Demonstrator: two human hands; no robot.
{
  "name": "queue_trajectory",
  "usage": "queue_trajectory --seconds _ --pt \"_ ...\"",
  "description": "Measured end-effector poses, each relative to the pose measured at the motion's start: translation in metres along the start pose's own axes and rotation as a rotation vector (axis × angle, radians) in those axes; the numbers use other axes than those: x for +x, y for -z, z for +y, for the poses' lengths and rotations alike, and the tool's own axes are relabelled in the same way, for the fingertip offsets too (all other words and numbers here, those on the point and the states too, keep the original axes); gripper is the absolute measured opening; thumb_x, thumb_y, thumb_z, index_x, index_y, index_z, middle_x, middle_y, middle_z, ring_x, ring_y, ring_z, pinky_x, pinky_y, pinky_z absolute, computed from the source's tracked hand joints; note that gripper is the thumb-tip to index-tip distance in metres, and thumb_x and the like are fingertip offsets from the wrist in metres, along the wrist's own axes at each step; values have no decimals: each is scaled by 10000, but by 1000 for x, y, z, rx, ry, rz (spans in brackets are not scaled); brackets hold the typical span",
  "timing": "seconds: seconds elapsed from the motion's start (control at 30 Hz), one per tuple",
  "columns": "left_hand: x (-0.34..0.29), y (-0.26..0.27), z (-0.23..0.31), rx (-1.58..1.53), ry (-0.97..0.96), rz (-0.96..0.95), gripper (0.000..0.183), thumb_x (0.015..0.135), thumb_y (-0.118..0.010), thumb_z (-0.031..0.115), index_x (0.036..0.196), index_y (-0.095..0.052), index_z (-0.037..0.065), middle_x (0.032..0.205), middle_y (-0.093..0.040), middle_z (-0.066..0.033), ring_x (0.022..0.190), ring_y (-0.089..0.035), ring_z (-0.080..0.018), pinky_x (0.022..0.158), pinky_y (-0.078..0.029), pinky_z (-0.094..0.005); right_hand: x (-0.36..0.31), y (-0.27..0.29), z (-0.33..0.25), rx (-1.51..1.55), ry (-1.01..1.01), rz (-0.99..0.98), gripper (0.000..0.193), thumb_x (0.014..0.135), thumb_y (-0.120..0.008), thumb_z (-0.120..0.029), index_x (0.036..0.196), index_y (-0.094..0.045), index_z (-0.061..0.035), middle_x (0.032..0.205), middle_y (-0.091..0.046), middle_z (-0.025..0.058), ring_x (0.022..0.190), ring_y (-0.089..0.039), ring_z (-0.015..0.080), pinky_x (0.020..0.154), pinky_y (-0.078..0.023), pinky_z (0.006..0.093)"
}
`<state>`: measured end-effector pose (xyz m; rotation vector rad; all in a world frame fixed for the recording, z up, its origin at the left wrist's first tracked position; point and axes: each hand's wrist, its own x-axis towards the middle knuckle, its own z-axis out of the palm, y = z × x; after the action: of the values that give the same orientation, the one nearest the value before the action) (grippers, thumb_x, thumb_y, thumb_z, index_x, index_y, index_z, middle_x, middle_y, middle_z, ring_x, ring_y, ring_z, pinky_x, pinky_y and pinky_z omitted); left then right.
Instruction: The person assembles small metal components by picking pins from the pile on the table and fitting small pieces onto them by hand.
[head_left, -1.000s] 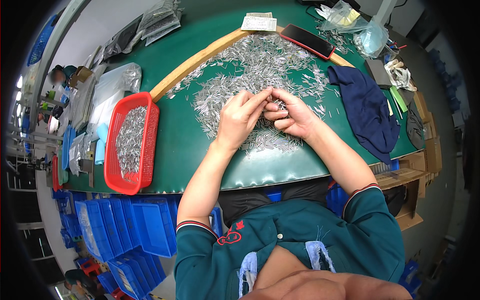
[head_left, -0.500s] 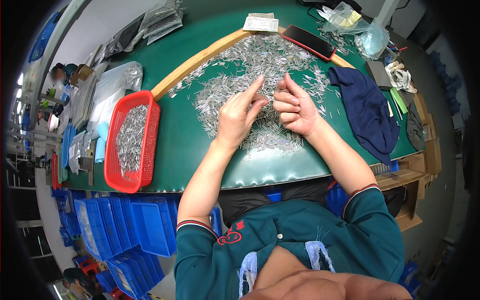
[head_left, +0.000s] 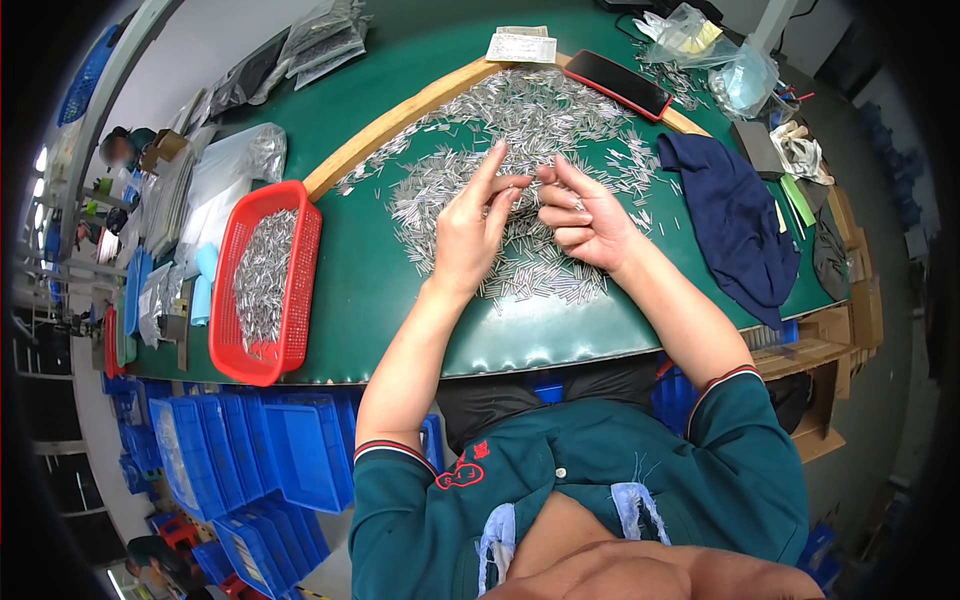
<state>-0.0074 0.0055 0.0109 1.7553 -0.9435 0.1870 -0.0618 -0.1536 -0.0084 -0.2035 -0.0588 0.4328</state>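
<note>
A wide heap of small, thin silver metal pins (head_left: 425, 200) covers the middle of the green table (head_left: 380, 330). Over the heap is my left hand (head_left: 466, 235), its index finger stretched out while the thumb and middle finger come close together. Just to its right, my right hand (head_left: 592, 222) has its fingers curled in toward the palm and the thumb side raised. A narrow gap separates the fingertips of both hands. Anything pinched in them is too small to make out. On the left stands a red plastic basket (head_left: 297, 335) holding many similar pins (head_left: 262, 270).
Wooden strips (head_left: 400, 112) border the heap's far side. A red-edged phone (head_left: 618, 82) and paper slips (head_left: 522, 47) lie there. At right is a navy cloth (head_left: 725, 215); at left, clear plastic bags (head_left: 230, 160). Blue bins (head_left: 310, 460) stand below the table's front edge.
My left index finger has shifted slightly up and left, and its middle finger now reaches toward the right hand. My right hand has moved slightly left. The basket and heap look the same.
</note>
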Motion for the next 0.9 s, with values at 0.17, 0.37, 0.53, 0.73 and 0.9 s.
queue_trajectory --seconds 0.17,0.37,0.53,0.73,0.9 --pt "2 -1 3 -26 16 11 507 768 -585 27 1239 -407 84 852 -647 -68 754 -627 -171 671 -492 -273 -7 -11 -5 63 69 -247 318 897 -403 -357 995 -528 -82 598 -352 -34 417 -264 17 301 -149 134" --pt "2 1 5 7 12 14 533 752 -613 51 1241 -404 80 833 -650 -58 760 -626 -165 674 -491 -273 -5 -4 -5 -17 43 -160 317 898 -405 -352 975 -529 -70 610 -357 -42 414 -266 11 299 -154 133" --pt "0 0 -5 41 -55 27 560 730 -633 57 1241 -406 85 806 -647 -56 741 -621 -179 662 -487 -282 -3 -20 5 -383 154 396 255 862 -514 -294 848 -540 -41 588 -332 -73 421 -260 -10 324 -154 139" --pt "3 6 -4 312 -211 -57 617 695 -659 66 1253 -398 96 771 -630 -42 713 -600 -177 664 -467 -288 0 -25 18 -919 260 519 231 830 -563 -302 812 -553 -72 523 -323 -105 405 -232 -12 345 -154 159" --pt "2 7 -3 420 -236 -138 634 683 -669 91 1255 -397 99 748 -611 -23 698 -580 -186 657 -451 -305 -2 -18 11 -906 148 526 244 813 -587 -310 794 -553 -69 537 -370 -93 414 -272 -9 345 -183 144"
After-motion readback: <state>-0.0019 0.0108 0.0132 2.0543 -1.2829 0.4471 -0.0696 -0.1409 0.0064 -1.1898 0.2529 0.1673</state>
